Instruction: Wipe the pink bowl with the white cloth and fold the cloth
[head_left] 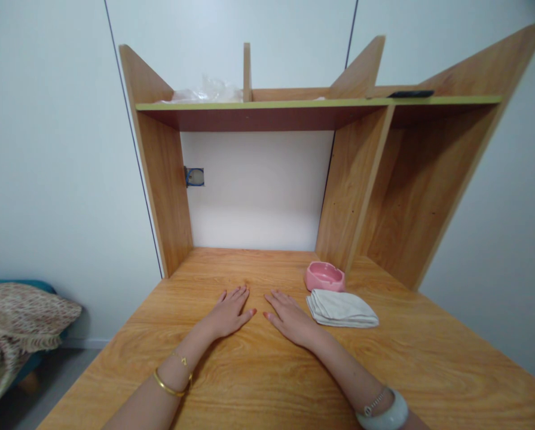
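Lying just to the right of the right hand (289, 316), the folded white cloth (342, 309) is extending lengthwise from left to right, the pink ashtray (324, 277) sitting directly behind. The left hand (229, 313) is resting farther off. Both hands are lying palm-down, thumbs spread, holding nothing, touching only the wooden desktop (258, 382).

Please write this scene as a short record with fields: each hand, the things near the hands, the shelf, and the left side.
Left hand: open, palm down on the wooden desk, holding nothing
Right hand: open, palm down on the desk, holding nothing
Nearest to right hand: folded pale cloth, to its right
Behind cloth: pink dish; contact unclear
Shelf: clear plastic at left, dark flat object at right
Left side: patterned fabric with fringe
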The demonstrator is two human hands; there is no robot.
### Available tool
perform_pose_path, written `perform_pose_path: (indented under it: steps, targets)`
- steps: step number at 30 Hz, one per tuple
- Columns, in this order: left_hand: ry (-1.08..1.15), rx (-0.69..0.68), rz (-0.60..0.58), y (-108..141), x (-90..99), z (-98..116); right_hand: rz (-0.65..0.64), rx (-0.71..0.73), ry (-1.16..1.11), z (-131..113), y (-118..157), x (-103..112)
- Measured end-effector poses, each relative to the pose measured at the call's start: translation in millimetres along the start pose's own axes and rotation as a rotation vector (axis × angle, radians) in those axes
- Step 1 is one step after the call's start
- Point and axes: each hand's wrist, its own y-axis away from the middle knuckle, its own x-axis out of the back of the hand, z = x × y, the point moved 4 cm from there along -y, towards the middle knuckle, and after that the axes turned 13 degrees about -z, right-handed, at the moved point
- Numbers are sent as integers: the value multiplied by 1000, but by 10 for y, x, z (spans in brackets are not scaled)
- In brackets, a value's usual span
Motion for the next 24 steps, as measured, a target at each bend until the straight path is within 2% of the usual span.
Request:
perform_pose_path:
  steps: [24]
  targets:
    - [-28, 16, -35, 15, 19, 23, -18, 5, -5, 2, -9, -3]
